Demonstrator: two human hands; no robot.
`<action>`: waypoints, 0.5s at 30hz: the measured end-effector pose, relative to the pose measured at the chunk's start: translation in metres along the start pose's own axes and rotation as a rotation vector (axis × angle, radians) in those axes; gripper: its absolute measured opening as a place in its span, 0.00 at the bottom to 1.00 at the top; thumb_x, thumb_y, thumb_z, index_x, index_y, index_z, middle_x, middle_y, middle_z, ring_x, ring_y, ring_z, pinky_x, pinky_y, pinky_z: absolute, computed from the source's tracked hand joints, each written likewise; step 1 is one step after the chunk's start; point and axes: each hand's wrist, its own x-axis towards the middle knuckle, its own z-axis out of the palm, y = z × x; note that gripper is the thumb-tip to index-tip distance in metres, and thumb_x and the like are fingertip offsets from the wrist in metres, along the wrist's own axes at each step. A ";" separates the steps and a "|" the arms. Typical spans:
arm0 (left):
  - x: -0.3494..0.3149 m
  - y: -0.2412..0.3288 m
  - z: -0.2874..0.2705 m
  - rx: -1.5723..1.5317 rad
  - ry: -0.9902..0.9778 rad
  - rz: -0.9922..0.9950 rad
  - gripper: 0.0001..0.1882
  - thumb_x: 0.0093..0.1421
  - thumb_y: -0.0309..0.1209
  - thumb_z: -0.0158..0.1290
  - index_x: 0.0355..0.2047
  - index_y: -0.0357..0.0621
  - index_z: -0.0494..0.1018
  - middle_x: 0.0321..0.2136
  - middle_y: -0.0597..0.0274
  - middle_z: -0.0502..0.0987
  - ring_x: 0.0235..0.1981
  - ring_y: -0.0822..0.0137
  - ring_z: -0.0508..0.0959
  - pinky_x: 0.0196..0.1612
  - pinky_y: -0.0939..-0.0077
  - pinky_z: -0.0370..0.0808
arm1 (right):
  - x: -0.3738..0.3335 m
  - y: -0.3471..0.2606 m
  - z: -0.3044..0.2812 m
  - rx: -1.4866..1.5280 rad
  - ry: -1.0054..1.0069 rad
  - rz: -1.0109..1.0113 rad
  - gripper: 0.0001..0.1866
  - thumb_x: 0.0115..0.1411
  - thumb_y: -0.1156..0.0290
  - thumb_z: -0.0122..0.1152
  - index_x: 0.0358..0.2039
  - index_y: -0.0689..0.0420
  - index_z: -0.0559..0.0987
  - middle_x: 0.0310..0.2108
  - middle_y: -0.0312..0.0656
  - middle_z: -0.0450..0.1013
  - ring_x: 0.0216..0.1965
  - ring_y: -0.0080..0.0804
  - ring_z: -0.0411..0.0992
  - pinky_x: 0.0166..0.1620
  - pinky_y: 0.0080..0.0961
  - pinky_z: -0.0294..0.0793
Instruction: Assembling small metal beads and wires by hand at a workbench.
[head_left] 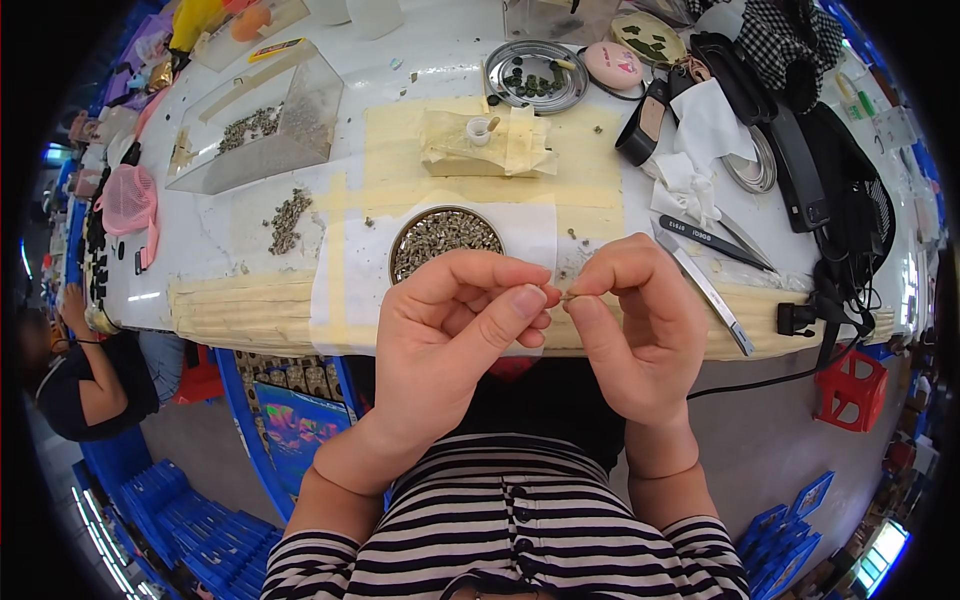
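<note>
Now | tiny part [564, 296]: thin, mostly hidden | left fingers [526, 301], right fingers [588, 312]: pinching it

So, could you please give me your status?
Right hand pinching tiny piece, too small to identify. Left hand curled close beside. Round tin partly hidden by left hand; black tweezers off right, clear of both.

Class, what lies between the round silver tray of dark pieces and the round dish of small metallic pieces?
In the head view, a yellowish tape-covered block bearing a small translucent cup lies between them.
</note>
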 end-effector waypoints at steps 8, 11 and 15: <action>0.000 -0.002 0.002 -0.015 0.047 0.102 0.08 0.61 0.22 0.51 0.40 0.34 0.72 0.34 0.55 0.79 0.33 0.73 0.78 0.38 0.82 0.76 | -0.001 0.001 0.011 -0.389 0.126 -0.361 0.12 0.42 0.86 0.65 0.29 0.62 0.77 0.26 0.40 0.73 0.25 0.31 0.72 0.26 0.22 0.71; -0.001 -0.003 0.005 0.034 0.100 0.133 0.07 0.61 0.24 0.51 0.39 0.36 0.72 0.33 0.55 0.79 0.32 0.72 0.78 0.36 0.82 0.75 | -0.001 0.003 0.013 -0.376 0.124 -0.337 0.12 0.41 0.86 0.65 0.29 0.62 0.78 0.26 0.41 0.74 0.24 0.31 0.72 0.27 0.21 0.72; -0.001 -0.004 0.004 0.059 0.109 0.149 0.07 0.60 0.23 0.52 0.39 0.36 0.73 0.33 0.54 0.80 0.31 0.71 0.79 0.35 0.81 0.76 | 0.002 0.001 0.010 -0.238 0.082 -0.193 0.12 0.41 0.87 0.65 0.28 0.62 0.78 0.25 0.40 0.74 0.24 0.30 0.72 0.27 0.21 0.72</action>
